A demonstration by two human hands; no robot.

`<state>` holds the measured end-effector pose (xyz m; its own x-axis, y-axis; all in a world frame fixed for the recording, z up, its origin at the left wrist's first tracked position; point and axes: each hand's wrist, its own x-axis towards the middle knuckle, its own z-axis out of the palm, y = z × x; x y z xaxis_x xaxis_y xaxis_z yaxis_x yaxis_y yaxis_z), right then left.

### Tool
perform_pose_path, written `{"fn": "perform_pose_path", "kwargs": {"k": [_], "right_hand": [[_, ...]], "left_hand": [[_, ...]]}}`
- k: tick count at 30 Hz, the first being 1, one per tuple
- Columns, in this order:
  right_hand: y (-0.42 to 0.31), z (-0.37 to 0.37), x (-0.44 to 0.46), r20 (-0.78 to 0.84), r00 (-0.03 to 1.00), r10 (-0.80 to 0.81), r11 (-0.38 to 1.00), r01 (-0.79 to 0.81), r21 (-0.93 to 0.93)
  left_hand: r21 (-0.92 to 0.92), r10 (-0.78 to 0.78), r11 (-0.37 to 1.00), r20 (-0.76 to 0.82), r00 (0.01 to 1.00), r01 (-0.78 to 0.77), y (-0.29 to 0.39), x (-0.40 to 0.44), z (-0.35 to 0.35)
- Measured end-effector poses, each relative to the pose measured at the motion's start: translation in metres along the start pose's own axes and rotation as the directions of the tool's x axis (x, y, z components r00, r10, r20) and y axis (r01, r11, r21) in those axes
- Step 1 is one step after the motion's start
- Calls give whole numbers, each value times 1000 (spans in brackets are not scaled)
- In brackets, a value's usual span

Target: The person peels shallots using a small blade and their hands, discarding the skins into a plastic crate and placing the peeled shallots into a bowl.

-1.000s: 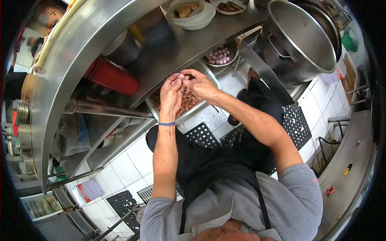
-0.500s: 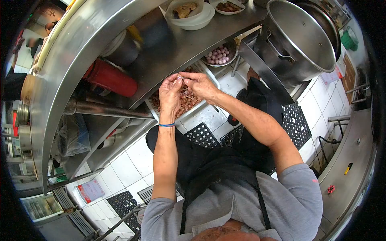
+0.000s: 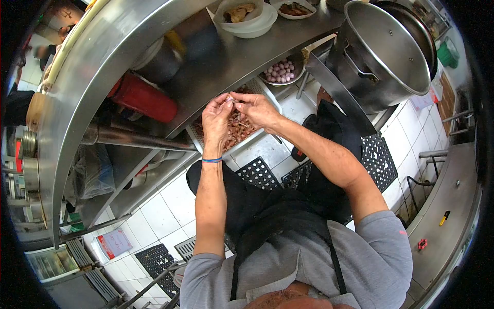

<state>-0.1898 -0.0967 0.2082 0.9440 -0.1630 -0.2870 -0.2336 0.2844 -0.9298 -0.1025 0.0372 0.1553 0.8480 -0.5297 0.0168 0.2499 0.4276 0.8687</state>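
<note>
My left hand (image 3: 216,117) and my right hand (image 3: 256,109) meet over a white basket (image 3: 247,141), fingertips pinched together. Between them is a small pale purple shallot (image 3: 230,99), partly covered by the fingers. Reddish-brown shallots and loose skins (image 3: 237,135) lie in the basket below. A metal bowl of peeled, pinkish-purple shallots (image 3: 279,72) stands beyond the basket, to the right. Whether a small blade is in the right hand cannot be made out.
A steel counter (image 3: 231,64) overhangs the basket and carries white food containers (image 3: 249,26). A large steel pot (image 3: 381,56) stands at right. Under the counter's left part is a red cylindrical container (image 3: 144,99). Black perforated mats (image 3: 381,162) lie on white floor tiles.
Both hands stay nearly in place, with slight finger movement around the shallot. The rest of the scene looks the same apart from a tiny view shift.
</note>
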Motion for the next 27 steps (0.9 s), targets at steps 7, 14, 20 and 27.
{"fn": "perform_pose_path", "kwargs": {"k": [7, 14, 20, 27], "right_hand": [[20, -2, 15, -49, 983, -179, 977, 171, -131], [-6, -9, 4, 56, 993, 109, 971, -118, 207], [-4, -1, -2, 37, 994, 105, 983, -110, 146], [5, -4, 6, 10, 996, 90, 991, -91, 98]], "left_hand": [[132, 0, 991, -40, 999, 5, 6, -5, 9], [-49, -14, 999, 24, 1000, 16, 6, -3, 9], [66, -18, 998, 13, 1000, 17, 4, -3, 5], [159, -7, 987, -3, 1000, 8, -1, -2, -1]]}}
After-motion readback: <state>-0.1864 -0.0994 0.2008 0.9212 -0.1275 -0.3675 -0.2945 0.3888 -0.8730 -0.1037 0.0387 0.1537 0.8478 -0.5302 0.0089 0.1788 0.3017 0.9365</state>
